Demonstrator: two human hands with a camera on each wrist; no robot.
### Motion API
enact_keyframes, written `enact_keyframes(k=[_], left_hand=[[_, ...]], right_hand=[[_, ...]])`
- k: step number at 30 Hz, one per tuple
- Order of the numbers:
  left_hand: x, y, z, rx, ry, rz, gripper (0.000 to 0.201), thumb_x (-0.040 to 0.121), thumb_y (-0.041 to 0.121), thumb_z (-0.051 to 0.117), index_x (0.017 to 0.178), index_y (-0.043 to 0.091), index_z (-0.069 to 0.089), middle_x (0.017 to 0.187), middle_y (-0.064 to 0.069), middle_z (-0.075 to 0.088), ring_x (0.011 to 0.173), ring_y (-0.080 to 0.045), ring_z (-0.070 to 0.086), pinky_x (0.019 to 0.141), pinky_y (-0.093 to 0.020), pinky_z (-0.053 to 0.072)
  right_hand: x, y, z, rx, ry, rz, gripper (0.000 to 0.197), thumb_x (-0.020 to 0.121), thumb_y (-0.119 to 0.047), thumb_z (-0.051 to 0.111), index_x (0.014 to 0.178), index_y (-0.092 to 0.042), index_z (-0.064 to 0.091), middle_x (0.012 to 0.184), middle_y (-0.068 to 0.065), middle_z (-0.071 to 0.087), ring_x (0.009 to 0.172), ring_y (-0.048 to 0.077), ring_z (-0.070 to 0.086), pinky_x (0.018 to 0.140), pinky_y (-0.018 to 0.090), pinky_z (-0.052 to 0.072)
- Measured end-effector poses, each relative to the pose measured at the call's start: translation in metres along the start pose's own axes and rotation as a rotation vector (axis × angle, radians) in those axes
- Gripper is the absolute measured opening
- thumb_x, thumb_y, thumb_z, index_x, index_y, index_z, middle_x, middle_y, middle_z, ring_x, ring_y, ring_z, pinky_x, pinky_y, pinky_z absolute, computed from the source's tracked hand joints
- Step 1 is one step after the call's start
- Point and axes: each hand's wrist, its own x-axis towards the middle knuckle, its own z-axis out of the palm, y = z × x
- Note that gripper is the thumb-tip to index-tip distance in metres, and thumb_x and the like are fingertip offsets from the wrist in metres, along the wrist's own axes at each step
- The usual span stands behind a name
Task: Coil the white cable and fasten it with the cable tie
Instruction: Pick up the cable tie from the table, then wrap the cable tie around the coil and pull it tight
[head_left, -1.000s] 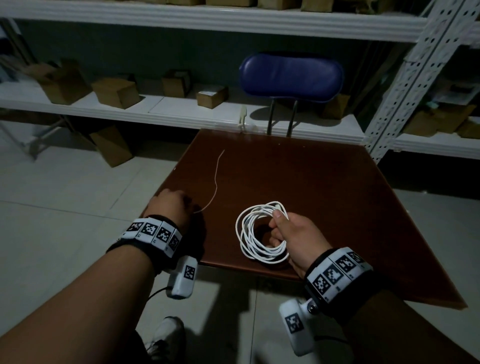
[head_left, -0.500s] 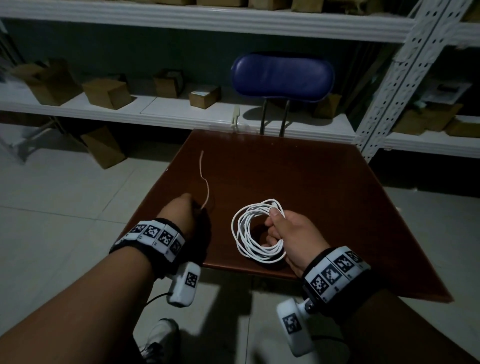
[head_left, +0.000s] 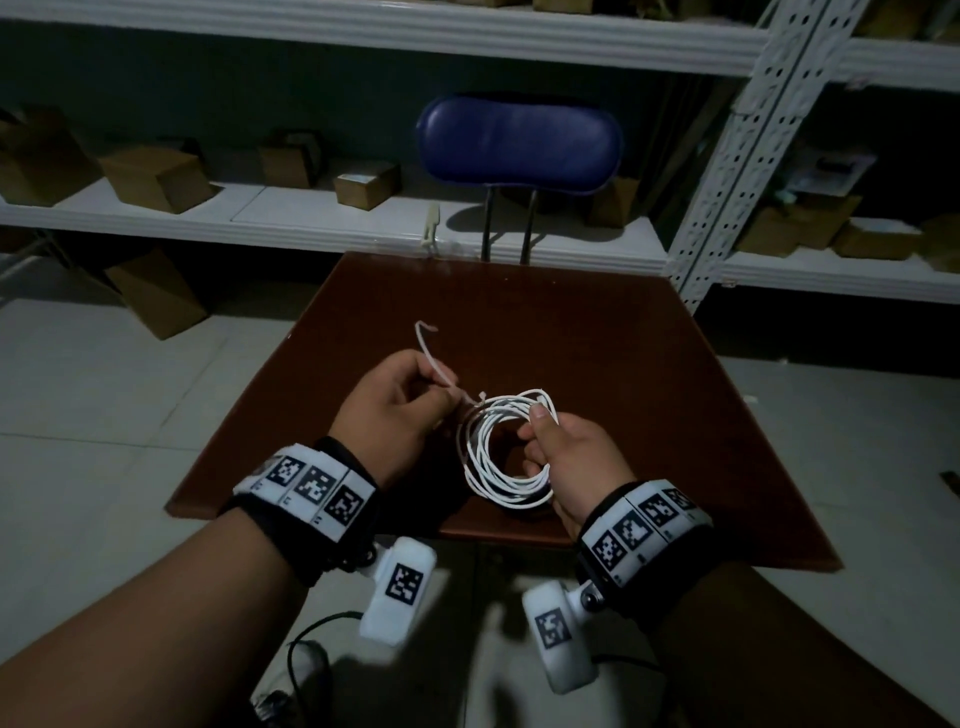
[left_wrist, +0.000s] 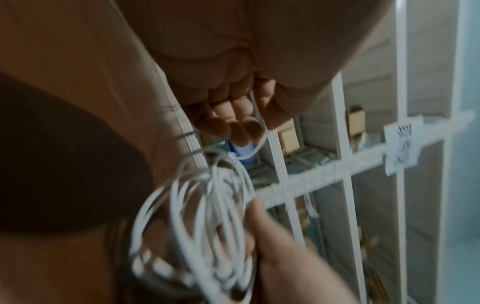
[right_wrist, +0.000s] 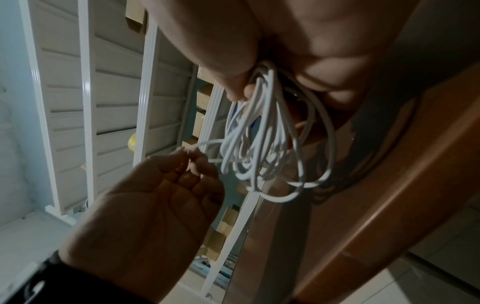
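Already the cable (head_left: 501, 449) sits gathered into a loose round bundle of thin, smooth white loops, held just above the near edge of the bench (head_left: 649, 374). The right hand (head_left: 574, 465) keeps it together: thumb on top, fingers (right_wrist: 327, 82) curled through the loops from below, so the turns can't spring apart. It looks like a grip meant to leave the far side of the bundle free.

The left hand (head_left: 400, 405) meets that free side, pinching the tie (head_left: 434, 361) between thumb and fingers (left_wrist: 241, 121). This is a slim, wiry white strip, kinked, its loose end curling up toward the far edge. Its lower end touches the top of the bundle, and seems to hook round the loops there, though blur hides whether it has gone through. My guess is the wrapping is just starting; nothing is twisted shut yet.
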Motion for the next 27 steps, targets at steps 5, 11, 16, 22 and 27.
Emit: enact_keyframes(k=[5, 11, 16, 22, 27], left_hand=[[-0.007, 0.005, 0.010, 0.104, -0.016, 0.164, 0.016, 0.087, -0.007, 0.065, 0.084, 0.009, 0.061, 0.079, -0.008, 0.068, 0.071, -0.013, 0.065, 0.067, -0.026, 0.054], [-0.011, 0.004, 0.013, 0.251, -0.087, 0.245, 0.011, 0.082, -0.007, 0.071, 0.083, 0.001, 0.064, 0.078, -0.002, 0.069, 0.071, -0.005, 0.066, 0.067, -0.015, 0.051], [-0.008, -0.010, 0.013, 0.394, -0.117, 0.315, 0.014, 0.077, 0.009, 0.080, 0.078, 0.020, 0.071, 0.078, 0.001, 0.071, 0.075, -0.013, 0.067, 0.071, -0.027, 0.054], [0.002, -0.016, 0.008, 0.390, -0.047, 0.282, 0.020, 0.066, 0.012, 0.089, 0.072, 0.026, 0.077, 0.096, -0.005, 0.058, 0.100, -0.020, 0.057, 0.087, -0.035, 0.049], [0.001, -0.019, 0.011, 0.279, -0.038, 0.194, 0.024, 0.063, 0.004, 0.089, 0.067, 0.024, 0.076, 0.096, -0.006, 0.058, 0.096, -0.018, 0.058, 0.086, -0.031, 0.050]], right_hand=[[0.005, 0.002, -0.002, 0.052, 0.034, 0.028, 0.039, 0.101, -0.043, 0.050, 0.080, -0.014, 0.065, 0.045, -0.007, 0.050, 0.052, 0.020, 0.049, 0.065, 0.039, 0.041], [0.007, 0.002, -0.004, 0.137, 0.044, 0.038, 0.038, 0.101, -0.040, 0.051, 0.079, -0.012, 0.065, 0.045, -0.005, 0.050, 0.049, 0.019, 0.047, 0.059, 0.035, 0.040], [-0.001, -0.001, 0.002, 0.182, -0.038, 0.006, 0.038, 0.103, -0.034, 0.050, 0.077, -0.011, 0.063, 0.049, 0.000, 0.050, 0.050, 0.019, 0.047, 0.058, 0.032, 0.039], [-0.007, -0.008, 0.003, 0.227, -0.115, 0.006, 0.035, 0.104, -0.028, 0.048, 0.081, -0.005, 0.060, 0.071, 0.011, 0.068, 0.054, 0.017, 0.064, 0.060, 0.029, 0.052], [-0.008, -0.008, 0.003, 0.236, -0.163, -0.026, 0.035, 0.104, -0.025, 0.046, 0.095, 0.002, 0.066, 0.095, 0.023, 0.072, 0.073, 0.028, 0.070, 0.072, 0.032, 0.058]])
